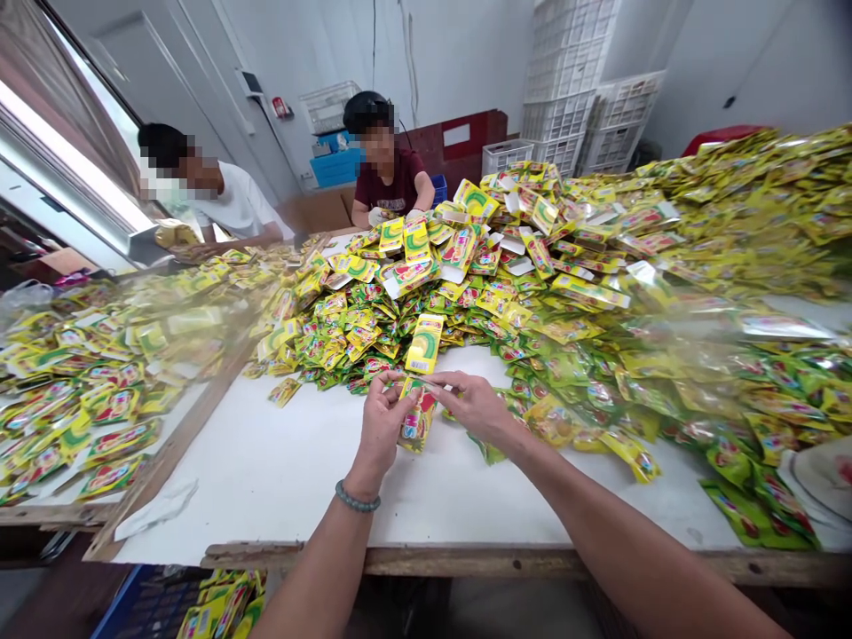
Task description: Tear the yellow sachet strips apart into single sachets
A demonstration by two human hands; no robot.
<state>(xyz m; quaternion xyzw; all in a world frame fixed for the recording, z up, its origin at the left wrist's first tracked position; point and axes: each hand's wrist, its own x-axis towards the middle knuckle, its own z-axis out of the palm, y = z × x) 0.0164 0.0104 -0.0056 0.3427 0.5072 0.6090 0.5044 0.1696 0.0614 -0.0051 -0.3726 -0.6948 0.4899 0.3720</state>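
My left hand (pixel 381 426) and my right hand (pixel 476 406) meet over the white table (pixel 280 479), both pinching the top edge of a small yellow, green and red packet (pixel 418 424) that hangs between them. A beaded bracelet circles my left wrist. Just beyond my fingers lies a yellow packet (pixel 425 343) at the foot of a large heap of like packets (pixel 532 275).
The heap covers the far and right side of the table; more packets fill a second table (pixel 86 399) on the left. Two other people work at the far end. White crates (pixel 572 89) stack against the wall. A blue crate (pixel 153 603) with packets sits below the table's wooden front edge.
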